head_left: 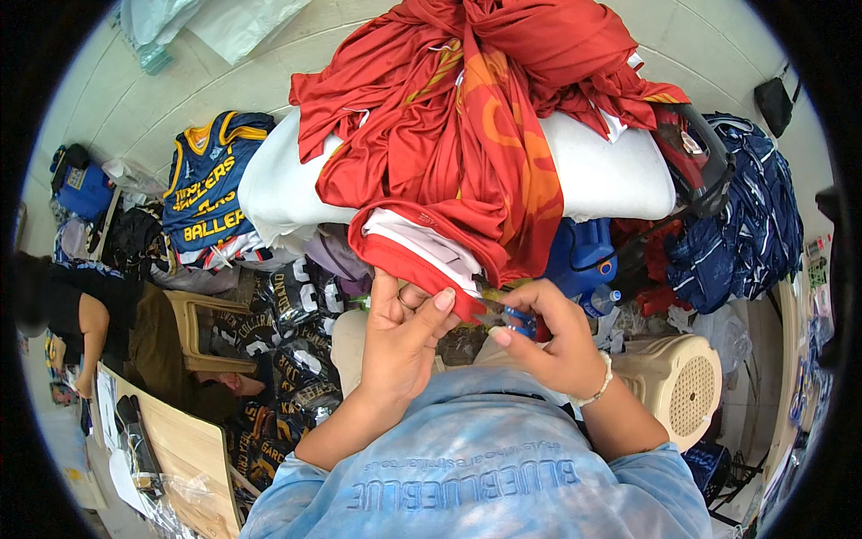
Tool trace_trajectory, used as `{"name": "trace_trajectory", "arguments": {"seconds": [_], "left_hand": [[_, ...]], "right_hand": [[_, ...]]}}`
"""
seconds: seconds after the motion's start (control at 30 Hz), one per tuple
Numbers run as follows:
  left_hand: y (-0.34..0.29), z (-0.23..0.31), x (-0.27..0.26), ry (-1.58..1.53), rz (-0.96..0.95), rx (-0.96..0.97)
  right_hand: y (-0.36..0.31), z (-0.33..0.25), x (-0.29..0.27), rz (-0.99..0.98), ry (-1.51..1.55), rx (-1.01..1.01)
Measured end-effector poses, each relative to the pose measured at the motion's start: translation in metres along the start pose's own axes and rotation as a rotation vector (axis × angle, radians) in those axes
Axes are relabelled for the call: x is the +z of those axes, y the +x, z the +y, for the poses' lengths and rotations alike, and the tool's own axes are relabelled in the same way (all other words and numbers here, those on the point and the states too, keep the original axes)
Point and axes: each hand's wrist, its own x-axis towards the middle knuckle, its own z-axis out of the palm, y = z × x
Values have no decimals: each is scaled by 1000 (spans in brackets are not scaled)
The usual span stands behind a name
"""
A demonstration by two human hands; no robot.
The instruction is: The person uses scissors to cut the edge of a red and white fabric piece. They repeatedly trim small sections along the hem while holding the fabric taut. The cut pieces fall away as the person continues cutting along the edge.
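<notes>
A heap of red garments [422,153] with orange and yellow markings lies over a white padded board in front of me. One red hem with a white inner side hangs down toward me. My left hand [404,337] is closed on this hem, thumb on top and fingers beneath. In my right hand [557,337] is a small pair of thread snips [519,322] with blue on the handles. Their metal tips point left, right beside the hem's edge. Whether the blades touch the cloth I cannot tell.
The white padded board [615,171] carries a dark red clothes iron [687,162] at its right end. Navy garments [741,216] are piled beyond it. A beige stool [678,386] stands at my right, a blue jug [575,256] under the board. At left, a person [85,314] sits near black jerseys [301,359].
</notes>
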Motion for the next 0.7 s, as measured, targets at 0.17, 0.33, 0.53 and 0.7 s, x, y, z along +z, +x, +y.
{"name": "trace_trajectory", "arguments": {"seconds": [0.17, 0.33, 0.53, 0.7], "left_hand": [[0, 1, 1, 28, -25, 13], [-3, -3, 3, 41, -32, 17], [-6, -3, 4, 16, -80, 2], [-8, -3, 7, 50, -65, 20]], "right_hand": [[-1, 3, -2, 14, -194, -138], [-1, 4, 0, 52, -195, -185], [4, -2, 3, 68, -220, -228], [6, -4, 5, 57, -208, -189]]}}
